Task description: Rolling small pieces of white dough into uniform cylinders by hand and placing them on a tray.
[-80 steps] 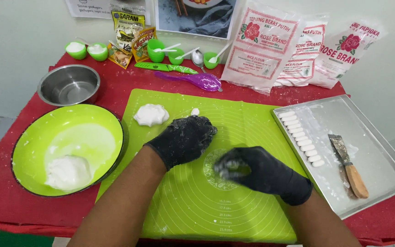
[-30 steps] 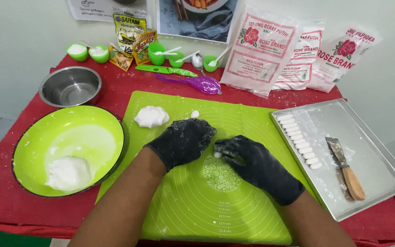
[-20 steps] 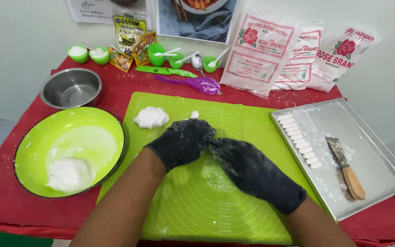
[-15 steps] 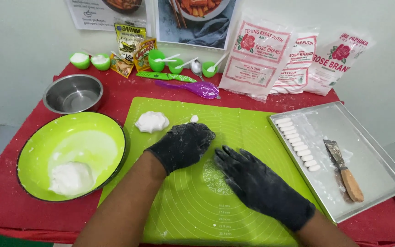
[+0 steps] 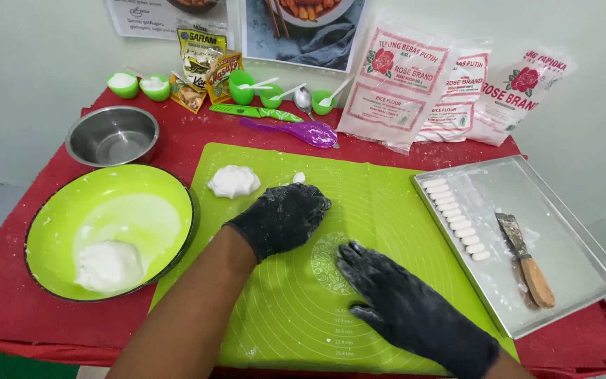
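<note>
A small white dough piece [image 5: 299, 177] lies on the green silicone mat [image 5: 387, 196], just beyond the left hand [image 5: 282, 217], whose gloved fingers curl loosely downward, gripping nothing visible. The right hand [image 5: 405, 305] rests flat, fingers spread. The mat covers a red table [image 5: 191, 140] against a pale wall. A green bowl [image 5: 64, 210] holds dough; a metal tray [image 5: 562, 231] holds white sticks and a scraper. Half a second ago the right hand lay higher, nearer the left.

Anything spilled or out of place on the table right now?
Nothing spilled. One small dough bit lies alone on the green mat, apart from the dough lump. Both gloved hands, left and right, are dusted with flour.
</note>
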